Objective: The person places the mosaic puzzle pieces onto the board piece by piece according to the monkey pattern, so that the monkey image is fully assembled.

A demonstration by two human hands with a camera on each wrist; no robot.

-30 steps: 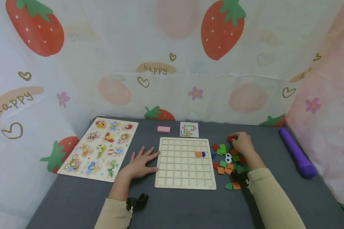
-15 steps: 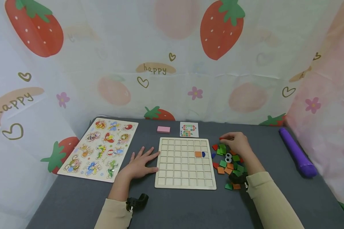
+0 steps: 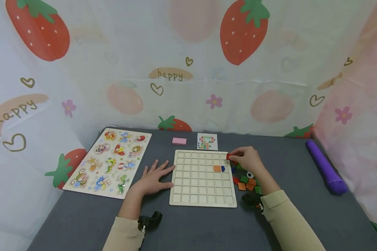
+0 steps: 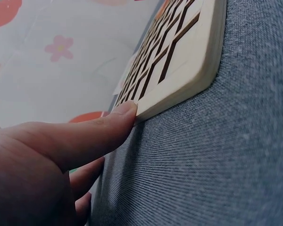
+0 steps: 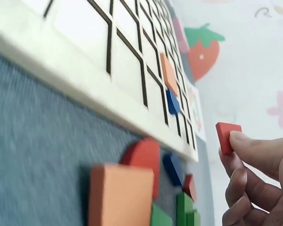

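A red tile (image 5: 227,136) is pinched between thumb and fingers of my right hand (image 3: 249,158), raised beside the top right corner of the wooden grid board (image 3: 194,204). In the board sit an orange square tile (image 3: 217,168) and a blue half-round piece (image 3: 223,168), side by side in the upper right. My left hand (image 3: 154,179) lies with spread, straight fingers at the board's left edge; in the left wrist view its thumb (image 4: 118,123) touches the rim. Loose tiles (image 3: 242,187), orange, green, red and blue, lie right of the board, partly hidden under my right arm.
A sticker-like insect picture board (image 3: 113,164) lies at the left. Behind the grid board are a pink block (image 3: 179,141) and a pattern card (image 3: 207,141). A purple cylinder (image 3: 326,167) rests at the far right. A printed curtain (image 3: 188,104) hangs behind the table.
My right hand has picked up the red tile from the far side of the pile and carried it left to the board's corner. The left hand stays in place.
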